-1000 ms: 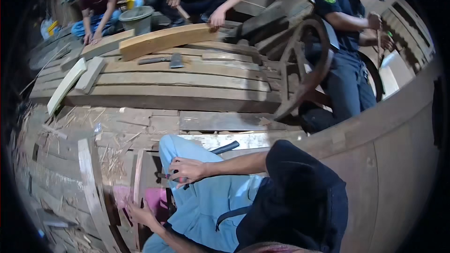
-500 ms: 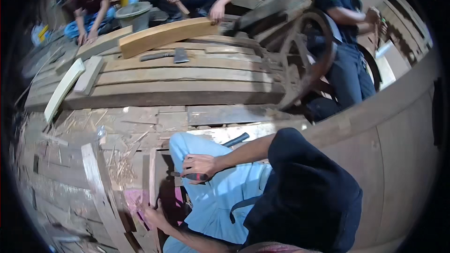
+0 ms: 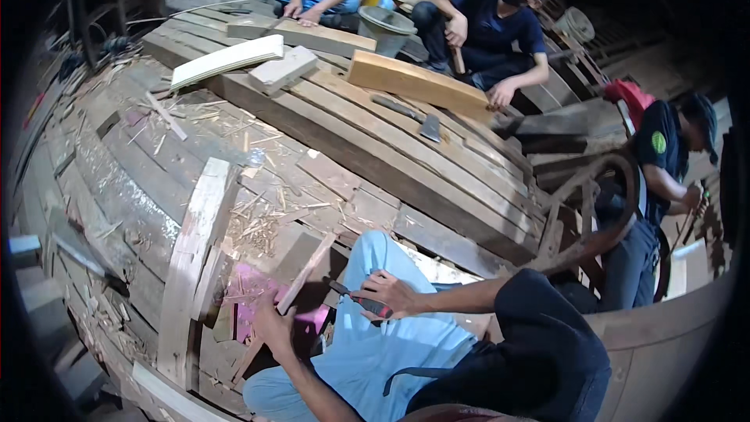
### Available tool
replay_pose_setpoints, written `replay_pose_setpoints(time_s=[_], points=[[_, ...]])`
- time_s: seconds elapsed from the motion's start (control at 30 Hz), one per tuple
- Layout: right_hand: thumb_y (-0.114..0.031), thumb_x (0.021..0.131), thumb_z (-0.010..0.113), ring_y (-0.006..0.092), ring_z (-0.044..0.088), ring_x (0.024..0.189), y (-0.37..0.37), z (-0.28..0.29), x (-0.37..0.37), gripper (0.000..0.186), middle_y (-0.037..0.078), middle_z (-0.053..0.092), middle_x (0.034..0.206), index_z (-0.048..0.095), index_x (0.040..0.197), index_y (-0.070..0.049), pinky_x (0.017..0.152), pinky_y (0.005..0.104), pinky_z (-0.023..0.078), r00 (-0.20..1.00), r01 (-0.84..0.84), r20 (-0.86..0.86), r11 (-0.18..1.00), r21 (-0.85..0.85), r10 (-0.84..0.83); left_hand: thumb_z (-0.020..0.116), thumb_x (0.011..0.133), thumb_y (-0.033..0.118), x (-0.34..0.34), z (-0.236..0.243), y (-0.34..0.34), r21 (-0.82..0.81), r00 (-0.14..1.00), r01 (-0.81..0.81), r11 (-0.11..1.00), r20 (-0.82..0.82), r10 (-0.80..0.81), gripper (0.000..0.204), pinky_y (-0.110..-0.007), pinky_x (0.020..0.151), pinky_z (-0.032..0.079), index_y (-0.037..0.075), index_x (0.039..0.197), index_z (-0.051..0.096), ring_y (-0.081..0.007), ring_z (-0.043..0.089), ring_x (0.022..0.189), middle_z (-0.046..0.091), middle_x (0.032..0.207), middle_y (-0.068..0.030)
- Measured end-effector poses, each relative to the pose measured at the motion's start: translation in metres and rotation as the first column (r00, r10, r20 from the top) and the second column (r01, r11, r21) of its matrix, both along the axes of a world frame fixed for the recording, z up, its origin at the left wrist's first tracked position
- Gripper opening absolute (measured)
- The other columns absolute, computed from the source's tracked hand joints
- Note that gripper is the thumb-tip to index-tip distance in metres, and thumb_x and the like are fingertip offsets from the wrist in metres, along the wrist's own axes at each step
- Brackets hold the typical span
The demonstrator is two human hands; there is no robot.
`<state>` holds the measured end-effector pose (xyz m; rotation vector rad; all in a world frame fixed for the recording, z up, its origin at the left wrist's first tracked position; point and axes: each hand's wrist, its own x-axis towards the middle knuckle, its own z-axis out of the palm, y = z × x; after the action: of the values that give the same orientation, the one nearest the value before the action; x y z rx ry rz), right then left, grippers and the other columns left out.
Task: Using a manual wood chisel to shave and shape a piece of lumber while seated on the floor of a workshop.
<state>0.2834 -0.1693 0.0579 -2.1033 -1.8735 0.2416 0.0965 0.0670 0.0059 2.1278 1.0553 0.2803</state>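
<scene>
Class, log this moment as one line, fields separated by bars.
left hand: steadying thin wood strip | right hand: gripping red-handled tool | setting: plank deck, wood chips

From here I can't see the tip of the tool [image 3: 361, 302]; my right hand [image 3: 393, 295] covers its handle. My left hand [image 3: 273, 327] hides part of the slat [image 3: 301, 277]. The far-right person's hands [image 3: 691, 199] blur into dark. The top edge crops another person's head.
</scene>
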Motion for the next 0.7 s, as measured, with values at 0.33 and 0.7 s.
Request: replay_pose_setpoints(time_s=[0.33, 0.7], points=[[-0.043, 0.086, 0.062, 0.0243, 0.053, 0.095, -0.004, 0.0, 0.0, 0.047, 0.006, 0.058, 0.096, 0.061, 0.123, -0.014, 0.092, 0.0406, 0.04, 0.999, -0.022, 0.021, 0.993, -0.12, 0.025, 0.085, 0.063, 0.019, 0.009, 0.008, -0.008, 0.125, 0.964, 0.021, 0.992, -0.266, 0.013, 0.05, -0.047, 0.077, 0.05, 0.014, 0.11, 0.07, -0.0349, 0.066, 0.09, 0.071, 0.094, -0.0127], [-0.041, 0.088, 0.06, 0.0259, 0.054, 0.097, -0.001, -0.001, 0.007, 0.043, 0.007, 0.058, 0.099, 0.062, 0.12, -0.013, 0.097, 0.041, 0.041, 0.991, -0.1, -0.111, 0.979, -0.178, 0.081, 0.086, 0.059, 0.024, 0.012, -0.004, -0.016, 0.097, 0.922, -0.046, 0.994, -0.378, 0.08, 0.047, -0.042, 0.081, 0.05, 0.017, 0.104, 0.073, -0.0298, 0.066, 0.094, 0.071, 0.102, -0.0072]])
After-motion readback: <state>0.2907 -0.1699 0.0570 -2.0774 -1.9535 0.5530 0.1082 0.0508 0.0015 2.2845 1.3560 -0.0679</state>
